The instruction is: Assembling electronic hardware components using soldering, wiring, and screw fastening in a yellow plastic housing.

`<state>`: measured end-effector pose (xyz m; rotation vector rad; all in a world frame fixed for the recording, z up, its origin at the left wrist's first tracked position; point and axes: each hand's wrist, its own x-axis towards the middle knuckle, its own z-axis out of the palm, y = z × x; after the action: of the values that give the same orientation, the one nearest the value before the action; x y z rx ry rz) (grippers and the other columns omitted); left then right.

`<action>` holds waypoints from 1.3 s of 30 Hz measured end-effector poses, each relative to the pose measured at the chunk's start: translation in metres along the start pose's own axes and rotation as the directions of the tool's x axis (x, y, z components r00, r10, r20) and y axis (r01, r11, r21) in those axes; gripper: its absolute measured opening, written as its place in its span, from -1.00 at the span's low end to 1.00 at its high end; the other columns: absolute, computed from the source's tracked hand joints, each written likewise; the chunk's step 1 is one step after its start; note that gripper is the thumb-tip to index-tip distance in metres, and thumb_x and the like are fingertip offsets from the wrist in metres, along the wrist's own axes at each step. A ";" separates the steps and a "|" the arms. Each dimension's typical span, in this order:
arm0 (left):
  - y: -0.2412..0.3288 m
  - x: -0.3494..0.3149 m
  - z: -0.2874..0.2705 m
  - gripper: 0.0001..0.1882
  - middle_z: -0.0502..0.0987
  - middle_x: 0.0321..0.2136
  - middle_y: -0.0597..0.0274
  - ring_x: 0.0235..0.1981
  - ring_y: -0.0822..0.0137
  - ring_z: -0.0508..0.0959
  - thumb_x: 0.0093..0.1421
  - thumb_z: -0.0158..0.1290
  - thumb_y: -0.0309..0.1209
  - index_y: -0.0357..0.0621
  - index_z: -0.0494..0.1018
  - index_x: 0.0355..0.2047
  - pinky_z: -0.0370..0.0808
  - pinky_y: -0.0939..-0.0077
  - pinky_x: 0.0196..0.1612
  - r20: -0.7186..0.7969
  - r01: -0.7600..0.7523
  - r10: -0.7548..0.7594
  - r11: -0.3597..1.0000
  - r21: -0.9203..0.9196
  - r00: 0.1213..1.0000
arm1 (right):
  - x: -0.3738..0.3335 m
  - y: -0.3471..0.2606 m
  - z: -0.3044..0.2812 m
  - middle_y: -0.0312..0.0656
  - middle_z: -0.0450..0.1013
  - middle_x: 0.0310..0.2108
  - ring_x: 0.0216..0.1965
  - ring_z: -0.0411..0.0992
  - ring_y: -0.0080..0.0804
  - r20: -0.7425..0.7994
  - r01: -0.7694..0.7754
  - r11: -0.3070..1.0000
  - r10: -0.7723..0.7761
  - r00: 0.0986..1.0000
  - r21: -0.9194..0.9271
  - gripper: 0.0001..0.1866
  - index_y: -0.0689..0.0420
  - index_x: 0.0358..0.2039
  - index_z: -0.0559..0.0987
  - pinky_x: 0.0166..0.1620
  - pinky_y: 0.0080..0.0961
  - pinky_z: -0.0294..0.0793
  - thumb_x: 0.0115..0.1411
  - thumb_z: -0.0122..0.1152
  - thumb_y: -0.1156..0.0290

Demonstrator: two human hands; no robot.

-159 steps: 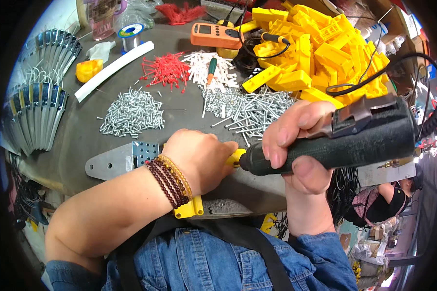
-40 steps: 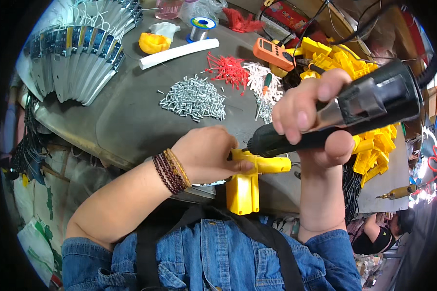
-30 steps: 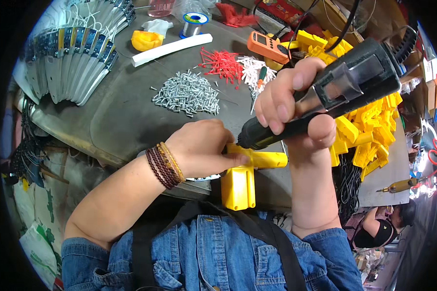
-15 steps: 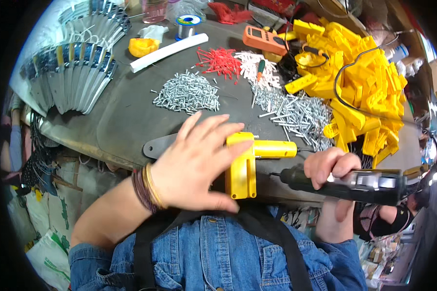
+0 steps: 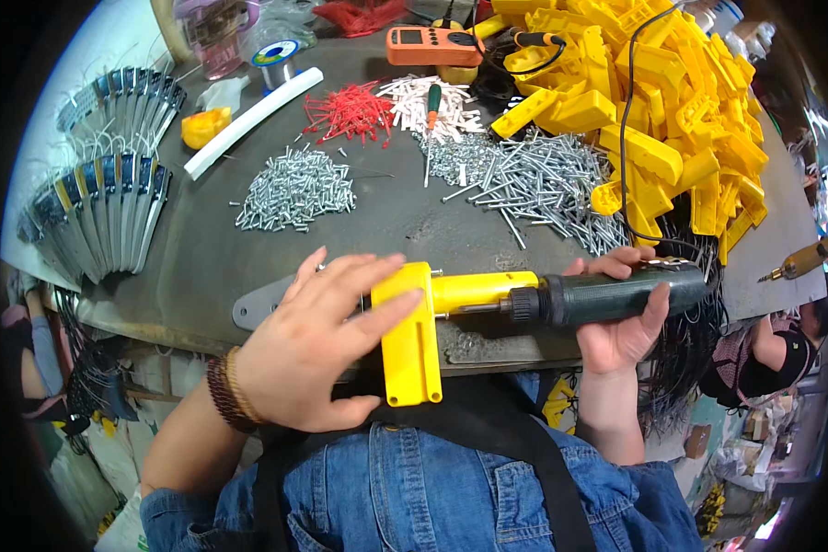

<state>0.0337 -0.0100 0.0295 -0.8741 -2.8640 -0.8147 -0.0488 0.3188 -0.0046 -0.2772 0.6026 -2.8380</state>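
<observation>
At the table's near edge my left hand (image 5: 317, 340) grips a yellow plastic housing (image 5: 409, 345), its fingers laid over the upper part and the thumb beside the lower block. A grey flat metal blade (image 5: 258, 308) sticks out to the left, partly under that hand. My right hand (image 5: 627, 336) is wrapped around a dark green electric screwdriver (image 5: 575, 299) held level. Its bit points left, along the yellow handle, and the tip reaches the block's right side. A screw shows at the block's upper right; whether the bit sits in a screw head is hard to tell.
Short screws (image 5: 294, 190) and long screws (image 5: 547, 184) lie heaped beyond my hands. Behind them are red sleeves (image 5: 350, 112), white pieces (image 5: 446, 115), a screwdriver (image 5: 432, 115) and an orange multimeter (image 5: 419, 46). Yellow housings (image 5: 653, 120) pile up right, grey blades (image 5: 101, 216) left.
The electric screwdriver has moved left and slightly up, bringing its bit to the yellow block. The housing and my left hand have shifted left and a little nearer, as the view shifted too.
</observation>
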 end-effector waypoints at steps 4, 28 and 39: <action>-0.019 0.005 0.001 -0.11 0.32 0.14 -0.15 0.14 -0.13 0.36 -0.24 0.31 -0.40 -0.32 0.31 0.18 0.29 0.12 0.22 -0.095 0.025 -0.031 0.998 -0.064 0.995 | 0.004 0.005 -0.004 -0.41 0.40 -0.12 -0.10 0.40 -0.54 -0.040 -0.002 0.998 0.004 0.999 0.064 -0.55 -0.15 -0.04 0.49 0.34 0.08 0.04 0.06 0.45 0.30; -0.035 0.016 0.014 -0.32 0.53 -0.14 -0.01 -0.10 -0.02 0.53 -0.21 0.35 -0.35 -0.30 0.43 -0.02 0.49 0.22 -0.02 -0.212 -0.035 0.006 0.991 -0.133 0.977 | -0.002 0.021 -0.004 -0.47 0.35 -0.14 -0.10 0.36 -0.60 0.001 -0.039 0.999 0.039 0.999 0.002 -0.57 -0.17 -0.07 0.51 0.30 -0.19 0.13 0.05 0.47 0.27; -0.045 0.023 0.013 -0.34 0.54 -0.23 0.04 -0.20 0.10 0.56 -0.29 0.42 -0.37 -0.26 0.50 -0.10 0.50 0.35 -0.07 -0.171 -0.072 0.025 0.959 -0.274 0.985 | -0.009 0.024 -0.004 -0.50 0.30 -0.17 -0.10 0.33 -0.62 0.056 -0.047 0.999 0.046 0.997 0.015 -0.53 -0.19 -0.16 0.46 0.31 -0.23 0.12 -0.04 0.53 0.30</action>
<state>-0.0082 -0.0231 0.0013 -0.8498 -2.6131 -1.2449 -0.0368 0.3016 -0.0198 -0.3331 0.5676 -2.7793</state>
